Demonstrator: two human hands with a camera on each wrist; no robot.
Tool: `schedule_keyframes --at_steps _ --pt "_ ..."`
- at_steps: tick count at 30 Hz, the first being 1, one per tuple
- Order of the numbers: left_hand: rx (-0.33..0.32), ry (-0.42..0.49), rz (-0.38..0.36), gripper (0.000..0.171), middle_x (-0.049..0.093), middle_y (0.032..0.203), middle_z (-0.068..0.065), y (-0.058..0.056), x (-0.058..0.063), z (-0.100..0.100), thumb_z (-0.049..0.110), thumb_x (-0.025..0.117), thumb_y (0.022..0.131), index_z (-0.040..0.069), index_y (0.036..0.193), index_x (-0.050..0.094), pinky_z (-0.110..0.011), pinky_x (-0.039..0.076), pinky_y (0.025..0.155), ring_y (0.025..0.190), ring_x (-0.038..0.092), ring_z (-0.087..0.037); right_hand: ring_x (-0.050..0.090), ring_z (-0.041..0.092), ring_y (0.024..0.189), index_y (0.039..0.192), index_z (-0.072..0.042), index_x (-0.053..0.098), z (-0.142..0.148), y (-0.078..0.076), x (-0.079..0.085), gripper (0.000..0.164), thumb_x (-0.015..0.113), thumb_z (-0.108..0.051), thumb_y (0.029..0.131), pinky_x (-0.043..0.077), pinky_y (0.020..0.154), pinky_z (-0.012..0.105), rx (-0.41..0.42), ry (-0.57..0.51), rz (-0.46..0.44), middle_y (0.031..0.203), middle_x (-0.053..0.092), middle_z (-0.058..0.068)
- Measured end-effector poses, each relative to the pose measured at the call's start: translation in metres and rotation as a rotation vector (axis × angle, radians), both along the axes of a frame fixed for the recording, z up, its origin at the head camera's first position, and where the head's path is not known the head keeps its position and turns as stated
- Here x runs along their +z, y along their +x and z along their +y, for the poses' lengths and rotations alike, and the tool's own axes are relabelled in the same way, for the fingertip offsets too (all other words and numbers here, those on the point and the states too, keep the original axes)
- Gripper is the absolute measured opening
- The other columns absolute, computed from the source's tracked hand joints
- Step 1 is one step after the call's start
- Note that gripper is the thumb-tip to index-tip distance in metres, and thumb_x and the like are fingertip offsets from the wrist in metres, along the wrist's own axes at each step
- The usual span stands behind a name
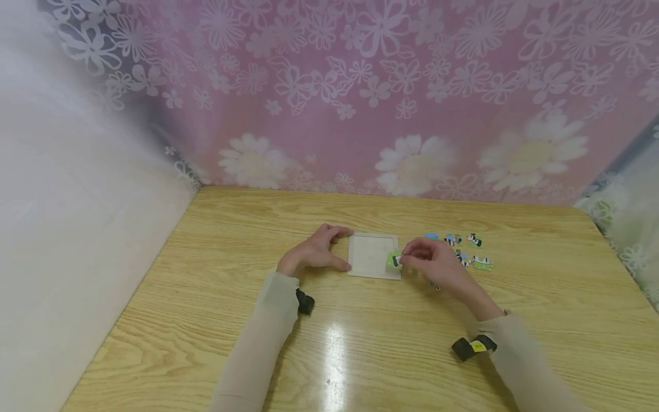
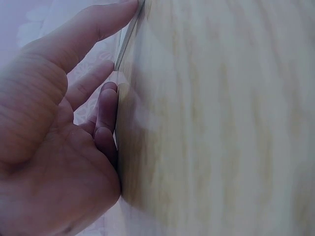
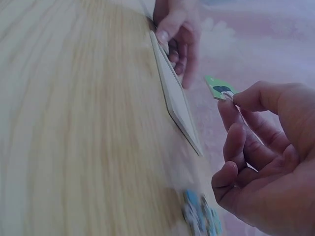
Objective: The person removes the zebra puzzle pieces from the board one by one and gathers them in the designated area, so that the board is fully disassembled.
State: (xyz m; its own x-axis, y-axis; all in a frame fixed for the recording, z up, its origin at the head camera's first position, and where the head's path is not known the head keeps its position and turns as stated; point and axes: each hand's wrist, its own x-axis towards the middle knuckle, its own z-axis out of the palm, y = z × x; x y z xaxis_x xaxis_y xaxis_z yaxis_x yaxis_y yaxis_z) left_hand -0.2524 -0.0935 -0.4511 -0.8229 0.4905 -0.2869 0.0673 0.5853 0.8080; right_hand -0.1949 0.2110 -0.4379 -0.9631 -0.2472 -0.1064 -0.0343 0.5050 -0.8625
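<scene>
A pale square puzzle tray (image 1: 373, 257) with a raised rim lies flat on the table. My left hand (image 1: 320, 247) holds its left side, thumb at the near corner and a finger at the far corner. Between thumb and forefinger, my right hand (image 1: 437, 263) pinches a green puzzle piece (image 3: 216, 88) with a black-and-white picture. That piece hangs over the tray's right edge in the head view. From the right wrist, the tray (image 3: 174, 93) appears edge-on, with the left hand (image 3: 178, 39) at its far end.
Several loose puzzle pieces lie right of the tray, among them a green one (image 1: 483, 262), a black-and-white one (image 1: 475, 240) and a blue one (image 1: 431, 236). Another piece (image 1: 435, 285) is partly under the right hand. A pink flowered curtain (image 1: 329, 114) borders the wooden table (image 1: 216, 297) behind.
</scene>
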Motion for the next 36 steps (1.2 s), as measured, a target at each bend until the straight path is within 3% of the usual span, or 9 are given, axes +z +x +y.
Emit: schedule_keyframes --at_steps 10,18,22,36 --pt "-0.009 -0.007 0.012 0.079 0.039 0.141 -0.003 0.0 0.0 0.0 0.026 0.086 0.084 0.03 0.152 0.046 -0.046 0.038 0.114 0.135 0.04 -0.023 0.07 0.021 0.086 0.109 -0.007 0.068 0.036 0.009 0.005 0.026 0.071 -0.03 0.098 0.053 0.07 0.031 -0.025 0.01 0.028 0.096 0.075 0.007" --pt "-0.01 0.007 0.018 0.08 0.04 0.139 -0.004 0.0 -0.001 0.0 0.025 0.087 0.083 0.028 0.151 0.047 -0.046 0.038 0.115 0.136 0.041 -0.024 0.063 0.017 0.07 0.112 -0.005 0.066 0.059 0.018 0.009 0.028 0.07 -0.029 0.099 0.051 0.058 0.035 -0.038 -0.009 0.036 0.094 0.074 0.0" --pt "-0.008 0.01 0.016 0.08 0.04 0.14 -0.004 -0.001 -0.002 0.0 0.026 0.087 0.082 0.028 0.151 0.047 -0.046 0.038 0.116 0.137 0.041 -0.024 0.069 0.018 0.08 0.111 -0.005 0.066 0.07 0.022 0.01 0.027 0.069 -0.029 0.099 0.054 0.066 0.033 -0.039 0.019 0.068 0.094 0.074 0.003" --pt "-0.008 -0.006 0.02 0.08 0.04 0.141 -0.003 -0.002 -0.003 -0.001 0.027 0.087 0.083 0.03 0.152 0.046 -0.046 0.038 0.115 0.137 0.041 -0.024 0.069 0.008 0.083 0.112 -0.005 0.067 0.107 0.035 0.009 0.029 0.069 -0.031 0.099 0.052 0.066 0.029 -0.107 0.122 0.081 0.094 0.074 -0.006"
